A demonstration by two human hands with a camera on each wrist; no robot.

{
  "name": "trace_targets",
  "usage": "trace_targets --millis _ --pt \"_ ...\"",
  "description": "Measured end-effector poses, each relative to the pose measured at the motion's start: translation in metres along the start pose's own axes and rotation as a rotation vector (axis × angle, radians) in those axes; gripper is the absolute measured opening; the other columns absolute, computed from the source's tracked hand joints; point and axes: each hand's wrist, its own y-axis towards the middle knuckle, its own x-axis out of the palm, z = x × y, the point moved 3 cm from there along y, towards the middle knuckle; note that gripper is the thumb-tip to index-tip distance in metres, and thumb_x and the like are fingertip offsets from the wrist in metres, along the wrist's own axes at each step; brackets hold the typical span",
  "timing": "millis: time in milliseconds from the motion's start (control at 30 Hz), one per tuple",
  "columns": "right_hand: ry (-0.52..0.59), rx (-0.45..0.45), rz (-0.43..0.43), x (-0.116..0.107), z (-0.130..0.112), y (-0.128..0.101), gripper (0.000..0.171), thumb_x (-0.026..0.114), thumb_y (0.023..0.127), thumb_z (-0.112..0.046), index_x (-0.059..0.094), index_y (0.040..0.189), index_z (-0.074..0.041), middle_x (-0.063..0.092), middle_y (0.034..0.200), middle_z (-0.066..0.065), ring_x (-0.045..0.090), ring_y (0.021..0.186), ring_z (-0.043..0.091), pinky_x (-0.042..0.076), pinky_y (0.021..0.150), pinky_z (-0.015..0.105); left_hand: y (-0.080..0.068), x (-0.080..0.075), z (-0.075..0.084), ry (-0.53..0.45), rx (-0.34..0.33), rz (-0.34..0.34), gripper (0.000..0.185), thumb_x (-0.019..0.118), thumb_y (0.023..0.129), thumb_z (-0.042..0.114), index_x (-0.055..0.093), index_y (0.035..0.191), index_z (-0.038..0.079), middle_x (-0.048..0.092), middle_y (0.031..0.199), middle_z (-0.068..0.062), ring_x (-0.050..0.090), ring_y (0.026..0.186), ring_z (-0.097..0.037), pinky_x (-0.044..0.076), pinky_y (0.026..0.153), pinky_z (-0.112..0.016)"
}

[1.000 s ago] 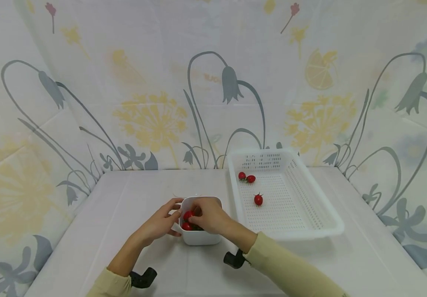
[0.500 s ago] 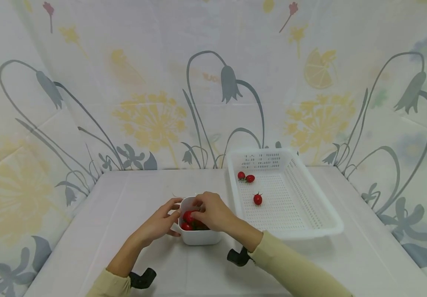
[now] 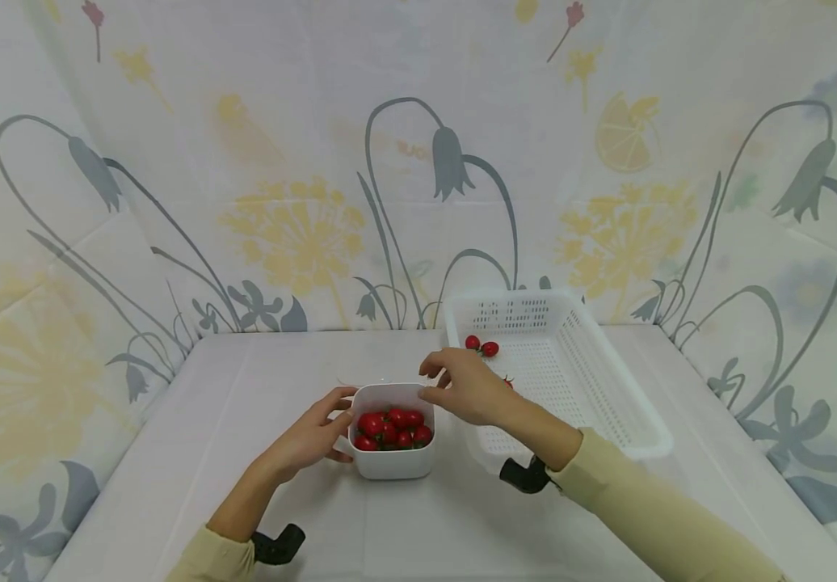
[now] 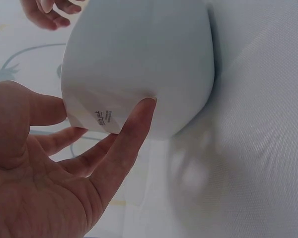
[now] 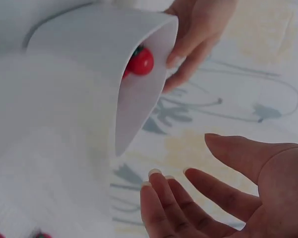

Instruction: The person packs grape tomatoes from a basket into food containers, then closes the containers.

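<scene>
A white square container (image 3: 393, 463) stands mid-table, with several red cherry tomatoes (image 3: 389, 427) inside. My left hand (image 3: 317, 432) holds its left side, thumb at the rim and another fingertip (image 4: 148, 101) against the outer wall, beside small printed lettering. Just past the container's right rim, my right hand (image 3: 465, 386) hovers with loosely bent fingers and nothing in them. In the right wrist view those fingers (image 5: 159, 201) are spread in the air, apart from the container. One tomato (image 5: 141, 61) shows inside the container there.
To the right lies a larger white perforated basket (image 3: 625, 388). Two tomatoes (image 3: 490, 349) sit at its back left; another (image 3: 509, 381) is mostly hidden behind my right hand. A floral cloth (image 3: 295, 153) hangs behind the table.
My right hand has come up out of the container and moved right, toward the basket, uncovering the tomatoes. My left hand has stayed at the container's side.
</scene>
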Motion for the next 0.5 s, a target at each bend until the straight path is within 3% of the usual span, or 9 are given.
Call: trace_targets --millis 267,500 --pt "-0.072 0.062 0.014 -0.038 0.032 -0.002 0.028 0.072 0.094 -0.018 0.069 0.114 0.001 0.070 0.105 0.013 0.066 0.091 0.023 0.058 0.077 0.036 -0.001 0.000 0.000 0.002 -0.001 -0.002 0.042 0.045 0.110 0.016 0.040 0.152 0.012 0.041 0.150 -0.026 0.063 0.109 -0.033 0.064 0.076 -0.044" --pt "-0.067 0.180 0.005 -0.060 0.067 -0.001 0.026 0.072 0.095 -0.022 0.069 0.111 -0.002 0.069 0.106 0.012 0.064 0.097 0.028 0.057 0.079 0.040 -0.001 0.000 0.001 0.000 0.001 0.002 0.042 0.045 0.110 0.015 0.041 0.151 0.011 0.042 0.149 -0.026 0.063 0.109 -0.033 0.064 0.075 -0.044"
